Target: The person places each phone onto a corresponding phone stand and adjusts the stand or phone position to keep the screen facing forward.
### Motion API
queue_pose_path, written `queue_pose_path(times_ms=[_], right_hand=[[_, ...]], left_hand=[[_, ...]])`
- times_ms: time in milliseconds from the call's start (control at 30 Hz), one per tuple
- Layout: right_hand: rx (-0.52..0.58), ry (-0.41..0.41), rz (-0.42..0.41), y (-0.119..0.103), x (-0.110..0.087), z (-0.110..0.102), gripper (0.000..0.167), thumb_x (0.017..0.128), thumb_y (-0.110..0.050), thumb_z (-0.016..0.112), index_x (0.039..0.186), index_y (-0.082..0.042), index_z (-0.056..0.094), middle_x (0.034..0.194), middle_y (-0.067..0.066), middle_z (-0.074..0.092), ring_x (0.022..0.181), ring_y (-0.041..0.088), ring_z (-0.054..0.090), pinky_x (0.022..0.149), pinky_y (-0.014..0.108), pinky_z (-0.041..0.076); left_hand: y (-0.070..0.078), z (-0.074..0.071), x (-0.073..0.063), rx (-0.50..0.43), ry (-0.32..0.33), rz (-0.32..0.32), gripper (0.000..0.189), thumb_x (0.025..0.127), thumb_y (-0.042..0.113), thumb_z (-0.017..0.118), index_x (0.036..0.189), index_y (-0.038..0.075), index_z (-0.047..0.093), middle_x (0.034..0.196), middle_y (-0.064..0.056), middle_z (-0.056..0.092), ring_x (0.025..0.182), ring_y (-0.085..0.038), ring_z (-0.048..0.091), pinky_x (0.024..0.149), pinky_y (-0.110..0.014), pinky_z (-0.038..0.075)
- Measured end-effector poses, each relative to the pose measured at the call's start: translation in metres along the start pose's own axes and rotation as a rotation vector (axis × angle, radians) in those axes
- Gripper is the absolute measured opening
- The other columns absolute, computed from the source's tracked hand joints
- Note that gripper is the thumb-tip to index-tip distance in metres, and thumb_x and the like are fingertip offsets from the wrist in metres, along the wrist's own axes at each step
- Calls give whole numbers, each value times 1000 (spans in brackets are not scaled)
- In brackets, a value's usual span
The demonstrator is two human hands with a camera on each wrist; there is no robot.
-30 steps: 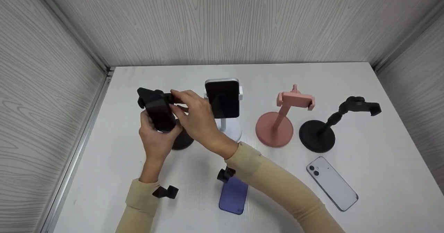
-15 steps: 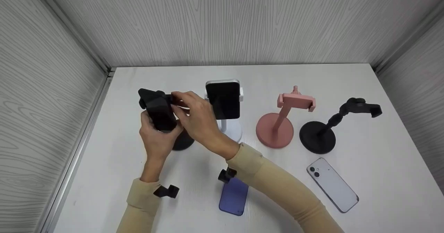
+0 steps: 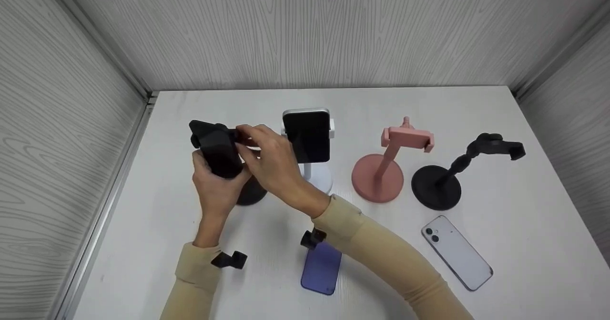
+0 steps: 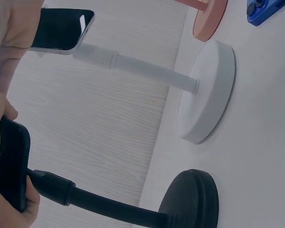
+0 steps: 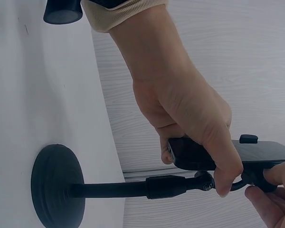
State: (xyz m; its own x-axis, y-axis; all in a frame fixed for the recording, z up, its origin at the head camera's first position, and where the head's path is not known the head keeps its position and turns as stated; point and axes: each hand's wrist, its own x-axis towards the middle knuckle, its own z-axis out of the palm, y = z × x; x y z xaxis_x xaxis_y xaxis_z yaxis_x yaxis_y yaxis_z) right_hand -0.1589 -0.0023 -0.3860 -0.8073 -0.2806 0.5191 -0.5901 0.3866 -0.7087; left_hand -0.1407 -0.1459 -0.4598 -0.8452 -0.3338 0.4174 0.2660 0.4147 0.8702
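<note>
Gripping the black phone [image 3: 223, 155] by its lower end, my left hand [image 3: 217, 189] holds it tilted at the head of a black stand [image 5: 57, 187]; my right hand [image 3: 274, 160] pinches the clamp [image 5: 260, 179] by its edge. Beside it, a white stand [image 4: 206, 95] bears a silver-edged phone [image 3: 307, 136]; beyond are a pink stand [image 3: 376, 179] and a second black stand [image 3: 436, 189]. Nearer me lies a purple phone [image 3: 321, 270].

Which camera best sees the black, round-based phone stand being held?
The right wrist view: the black, round-based phone stand shows its post and nearly all its base. The left wrist view cuts the base more; the head view hides the post.
</note>
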Motion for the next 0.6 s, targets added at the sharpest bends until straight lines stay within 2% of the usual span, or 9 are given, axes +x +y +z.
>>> queue_pose_path(times_ms=[367, 600], right_hand=[[-36, -13, -34, 0, -1, -3, 28, 101, -10, 70, 126, 3, 70, 115, 17, 75, 106, 23, 78, 84, 15, 60], [-44, -21, -42, -1, 0, -5, 26, 102, -11, 70, 124, 3, 70, 114, 16, 75, 105, 23, 79, 85, 20, 62]], left_hand=[[-2, 1, 1, -58, -5, -57, 66, 80, 11, 86, 130, -6, 45, 127, -23, 64, 112, -26, 60, 95, -34, 44], [-2, 1, 2, -82, -1, -77, 71, 80, 11, 87, 133, -7, 43, 133, -22, 63, 116, -25, 60, 98, -35, 44]])
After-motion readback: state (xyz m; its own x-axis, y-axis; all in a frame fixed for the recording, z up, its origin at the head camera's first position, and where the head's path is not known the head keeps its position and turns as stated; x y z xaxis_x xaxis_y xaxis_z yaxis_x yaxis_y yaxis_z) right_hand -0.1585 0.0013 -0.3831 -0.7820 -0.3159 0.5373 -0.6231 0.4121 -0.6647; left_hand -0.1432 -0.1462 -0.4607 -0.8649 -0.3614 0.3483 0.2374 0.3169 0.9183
